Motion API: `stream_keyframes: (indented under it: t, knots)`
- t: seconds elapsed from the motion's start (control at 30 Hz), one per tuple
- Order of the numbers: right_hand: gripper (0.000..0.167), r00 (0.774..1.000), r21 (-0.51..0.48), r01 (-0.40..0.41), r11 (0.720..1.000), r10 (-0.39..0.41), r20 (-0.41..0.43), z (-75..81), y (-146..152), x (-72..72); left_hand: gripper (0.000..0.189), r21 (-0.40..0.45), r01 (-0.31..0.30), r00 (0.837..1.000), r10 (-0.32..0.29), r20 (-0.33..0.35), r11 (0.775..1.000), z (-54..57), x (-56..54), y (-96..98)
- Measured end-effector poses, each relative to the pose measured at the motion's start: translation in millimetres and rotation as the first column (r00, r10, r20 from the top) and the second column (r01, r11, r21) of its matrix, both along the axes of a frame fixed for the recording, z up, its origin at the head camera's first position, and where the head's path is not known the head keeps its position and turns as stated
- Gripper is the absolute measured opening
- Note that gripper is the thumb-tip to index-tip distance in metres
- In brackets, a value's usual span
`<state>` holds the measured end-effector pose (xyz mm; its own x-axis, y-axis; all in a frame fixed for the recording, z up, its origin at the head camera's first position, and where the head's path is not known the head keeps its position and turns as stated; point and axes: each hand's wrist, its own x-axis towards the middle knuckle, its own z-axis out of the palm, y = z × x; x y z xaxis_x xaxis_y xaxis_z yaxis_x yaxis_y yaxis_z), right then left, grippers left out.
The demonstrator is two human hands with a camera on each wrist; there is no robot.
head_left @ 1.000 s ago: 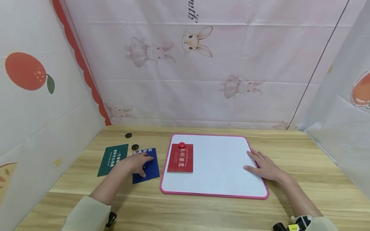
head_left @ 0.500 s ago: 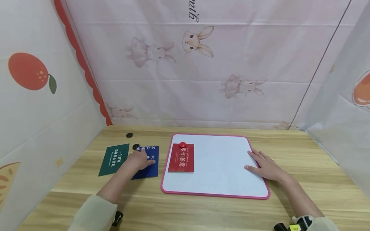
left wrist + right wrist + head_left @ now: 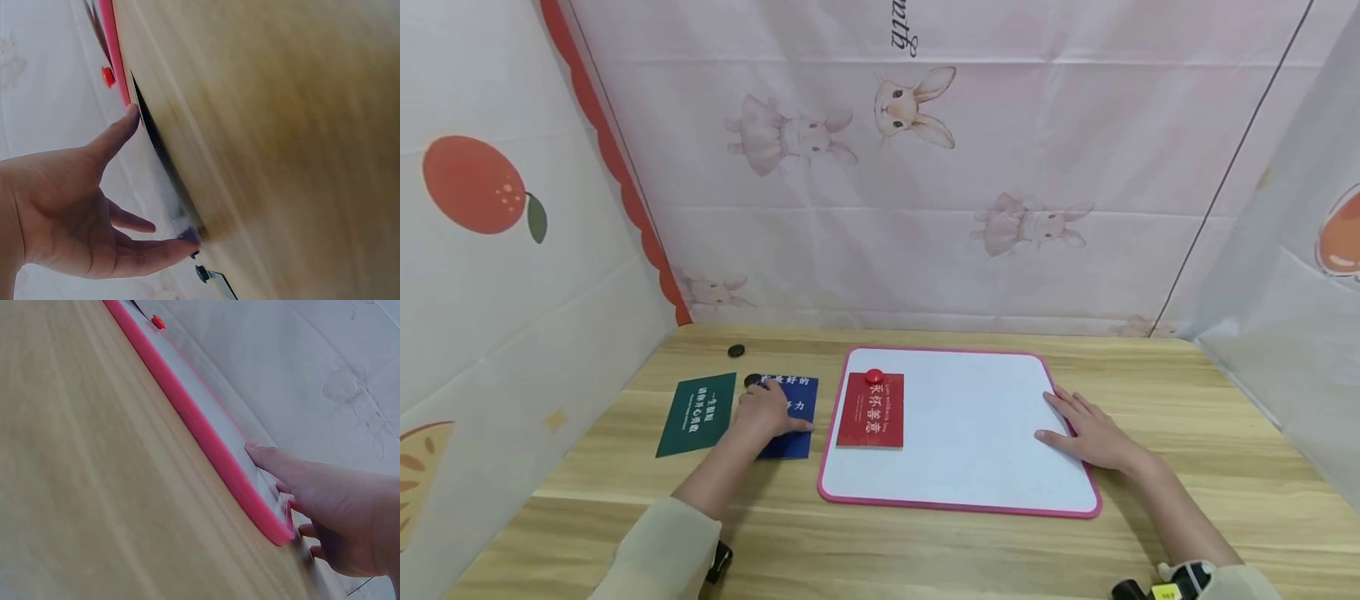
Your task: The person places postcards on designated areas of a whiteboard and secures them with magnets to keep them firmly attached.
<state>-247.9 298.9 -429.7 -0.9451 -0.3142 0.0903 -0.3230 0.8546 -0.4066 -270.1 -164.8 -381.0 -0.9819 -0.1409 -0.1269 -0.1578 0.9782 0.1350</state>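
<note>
My left hand (image 3: 763, 414) spans the blue card (image 3: 799, 417) with white lettering, left of the whiteboard (image 3: 977, 417). In the left wrist view, my thumb (image 3: 129, 115) is at the card's edge and a long finger (image 3: 165, 253) reaches its far corner. The palm hides part of the card in the head view. My right hand (image 3: 1093, 433) rests at the pink-rimmed board's right edge, thumb on its white face, fingers along the rim. On the board's left part lies a red card (image 3: 865, 417) with a red round magnet (image 3: 874, 377) at its top.
A green card (image 3: 696, 414) lies left of my left hand. One black round magnet (image 3: 736, 351) sits behind it; another black magnet (image 3: 751, 380) is close to the blue card's upper left corner. A printed cloth wall (image 3: 925, 275) stands along the table's back edge.
The blue card has turned straighter and shifted slightly up and right with my left hand. My left thumb has moved to its right side. The right hand stays at the board's edge.
</note>
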Motion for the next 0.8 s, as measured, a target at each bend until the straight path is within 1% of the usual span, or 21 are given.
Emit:
stream_keyframes:
  t: [0.13,0.23,0.3,0.4,0.47,0.53,0.63,0.8]
  knots:
    - [0.08,1.0,0.003,0.001,1.0,-0.001,0.002,0.3,0,-0.1,0.098,0.07,0.026,0.999,-0.023,-0.034,0.997,-0.9,-6.5,-10.3]
    - [0.08,1.0,0.005,0.002,1.0,-0.002,0.002,0.0,0,-0.2,0.089,0.125,0.04,0.999,-0.037,-0.031,0.991,-2.4,-12.1,-20.6]
    - [0.08,1.0,0.008,0.003,1.0,-0.003,0.0,0.0,0,-0.2,0.08,0.168,0.052,0.998,-0.047,-0.033,0.984,-2.4,-14.5,-27.5]
    - [0.079,1.0,0.005,0.001,1.0,-0.001,0.002,0.2,0,0.4,0.058,0.251,0.074,0.997,-0.064,-0.05,0.965,-2.7,-18.1,-37.5]
    - [0.08,1.0,0.001,0.0,1.0,0.0,0.002,0.3,0,0.6,0.043,0.323,0.077,0.997,-0.063,-0.052,0.943,-3.3,-20.8,-43.5]
    - [0.079,1.0,-0.001,0.0,1.0,0.0,0.004,0.2,0,0.6,0.034,0.406,0.069,0.998,-0.057,-0.041,0.911,-4.5,-23.9,-49.2]
    - [0.079,1.0,0.002,0.003,1.0,-0.003,0.003,-0.8,0,-0.4,0.035,0.515,0.04,0.999,-0.042,-0.007,0.857,-6.3,-27.6,-55.9]
    - [0.079,1.0,0.004,0.007,1.0,-0.007,0.004,-2.4,2,-2.0,0.037,0.637,-0.018,0.999,-0.016,0.047,0.77,-10.1,-31.7,-62.6]
